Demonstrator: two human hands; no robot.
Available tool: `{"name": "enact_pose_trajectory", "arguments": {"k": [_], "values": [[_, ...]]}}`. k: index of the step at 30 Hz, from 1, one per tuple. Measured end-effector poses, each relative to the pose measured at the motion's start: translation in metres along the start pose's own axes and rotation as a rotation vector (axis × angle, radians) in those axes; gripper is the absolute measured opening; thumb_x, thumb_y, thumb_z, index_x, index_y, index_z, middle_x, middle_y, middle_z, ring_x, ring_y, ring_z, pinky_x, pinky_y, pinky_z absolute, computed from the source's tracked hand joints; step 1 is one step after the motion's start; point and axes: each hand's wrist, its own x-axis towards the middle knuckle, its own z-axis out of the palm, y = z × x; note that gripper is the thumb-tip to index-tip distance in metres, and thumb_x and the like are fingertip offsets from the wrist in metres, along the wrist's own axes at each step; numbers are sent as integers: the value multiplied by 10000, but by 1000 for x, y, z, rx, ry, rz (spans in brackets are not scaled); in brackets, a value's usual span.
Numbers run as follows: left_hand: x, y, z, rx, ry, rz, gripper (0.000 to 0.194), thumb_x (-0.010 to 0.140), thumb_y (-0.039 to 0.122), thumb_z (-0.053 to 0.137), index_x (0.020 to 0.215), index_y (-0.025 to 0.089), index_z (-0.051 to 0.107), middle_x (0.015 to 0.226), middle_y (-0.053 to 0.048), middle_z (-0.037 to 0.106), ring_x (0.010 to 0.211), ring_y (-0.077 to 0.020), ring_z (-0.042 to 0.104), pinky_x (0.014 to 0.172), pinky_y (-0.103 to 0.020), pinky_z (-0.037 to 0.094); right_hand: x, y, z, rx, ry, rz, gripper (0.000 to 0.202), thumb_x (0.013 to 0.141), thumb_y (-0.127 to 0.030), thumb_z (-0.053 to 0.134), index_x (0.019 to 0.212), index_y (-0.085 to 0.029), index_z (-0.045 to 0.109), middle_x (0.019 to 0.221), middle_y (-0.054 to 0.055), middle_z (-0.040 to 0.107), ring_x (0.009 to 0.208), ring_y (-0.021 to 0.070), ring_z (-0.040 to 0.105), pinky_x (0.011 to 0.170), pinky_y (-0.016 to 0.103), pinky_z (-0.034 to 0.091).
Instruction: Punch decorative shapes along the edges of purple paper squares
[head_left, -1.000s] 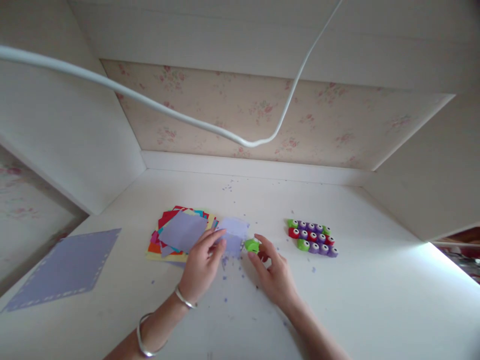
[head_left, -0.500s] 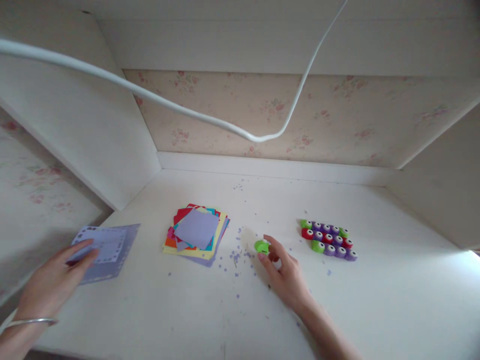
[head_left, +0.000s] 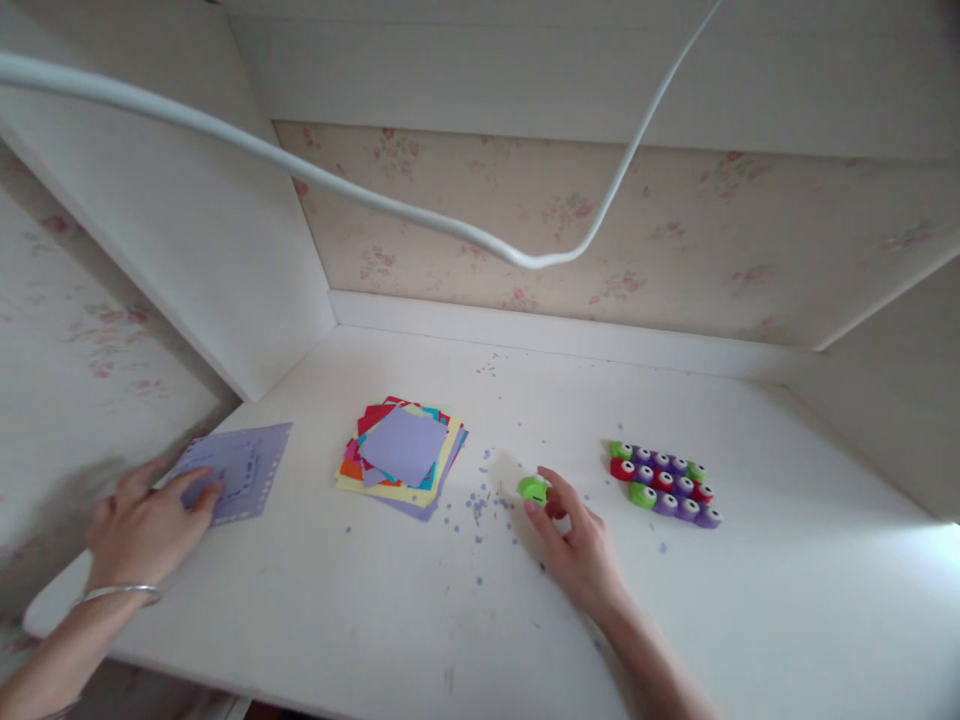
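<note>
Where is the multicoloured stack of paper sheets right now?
Head view, left of centre: the paper stack lies on the white tabletop, between the left hand and right hand.

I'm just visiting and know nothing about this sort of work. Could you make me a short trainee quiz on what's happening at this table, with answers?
1. Fill in the blank: the top sheet on the stack of coloured paper is ____.
2. Multiple choice: what is the right hand holding?
A) a red bracelet
B) a small green tool
C) a yellow sheet
3. True or false: the left hand is resting on that stack.

Key:
1. Light purple.
2. B.
3. False; its fingers are at the purple paper left of the stack.
</note>
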Motion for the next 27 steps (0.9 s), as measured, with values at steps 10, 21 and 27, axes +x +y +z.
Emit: {"name": "enact_pose_trajectory", "arguments": {"k": [10,21,27], "values": [[-43,87,-4,-277,94,593,195,854,387,547,986,289,651,1070,-21,664,1023,-259,611,1005,-440,412,-2,-6,-7,10,-21,-59,398,942,-399,490,1312,-255,480,850,27,643,756,159,627,582,227,486],[-153,269,5,-720,-503,815,233,954,275,485,1151,227,599,1121,-62,651,976,-183,640,814,-289,553,6,1,-16,-305,-3,-160,289,926,-301,512,1205,-227,529,976,54,689,868,197,630,795,308,442],[-167,308,23,-783,-642,865,222,932,202,504,1132,195,602,1103,-76,654,1017,-200,623,910,-351,520,6,9,-33,-635,115,86,295,888,-276,545,1179,-232,569,930,57,695,838,218,649,732,300,418]]}}
